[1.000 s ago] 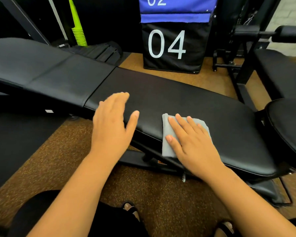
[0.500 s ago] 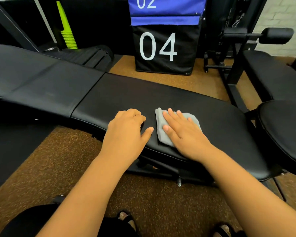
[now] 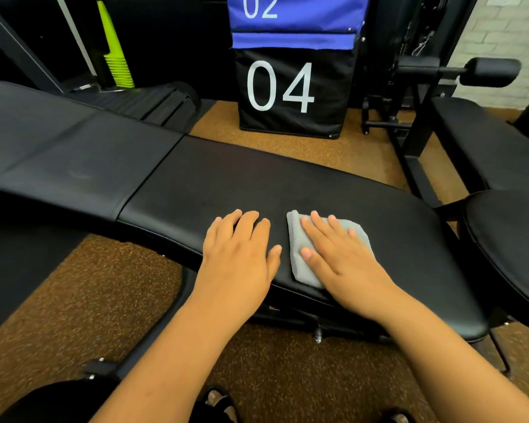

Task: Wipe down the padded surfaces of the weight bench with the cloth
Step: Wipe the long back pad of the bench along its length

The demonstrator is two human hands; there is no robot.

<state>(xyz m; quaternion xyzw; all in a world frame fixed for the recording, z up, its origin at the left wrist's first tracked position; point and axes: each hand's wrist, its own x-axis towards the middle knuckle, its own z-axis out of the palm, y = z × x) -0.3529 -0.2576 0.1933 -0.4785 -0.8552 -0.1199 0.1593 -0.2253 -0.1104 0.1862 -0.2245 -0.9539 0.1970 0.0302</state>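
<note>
The black padded weight bench (image 3: 226, 178) runs from the upper left to the lower right, with a seam between its back pad (image 3: 58, 157) and its longer pad. A folded grey cloth (image 3: 297, 257) lies on the near side of the longer pad. My right hand (image 3: 342, 257) presses flat on the cloth with straight fingers and covers most of it. My left hand (image 3: 242, 248) rests on the pad just left of the cloth, its fingers bent at the knuckles, holding nothing.
A black and blue padded box marked 04 (image 3: 290, 87) stands behind the bench. Another black bench and machine frame (image 3: 486, 154) sit at the right, with a round pad (image 3: 510, 239) close to the bench end. Green cones (image 3: 116, 56) stand at the back left. Brown floor lies below.
My right hand has slid the cloth from the near edge up onto the top of the pad. My left hand moved right toward the cloth and bent its fingers.
</note>
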